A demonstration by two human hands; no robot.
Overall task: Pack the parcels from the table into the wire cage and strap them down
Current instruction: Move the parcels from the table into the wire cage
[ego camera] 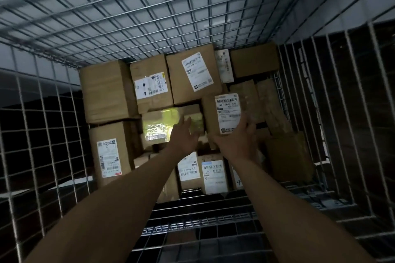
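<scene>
Deep in the wire cage, my right hand gripped the near end of the labelled parcel, fingers curled round it. My left hand hovered over the yellow-taped parcel, its fingers straight and apart. Held at one end only, the parcel could slip, drop between the lower boxes, or wedge crooked and leave an uneven layer for strapping.

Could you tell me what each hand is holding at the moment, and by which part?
The right hand grips the labelled box at its near right edge. The left hand holds nothing and is open over the yellow-taped parcel.
</scene>
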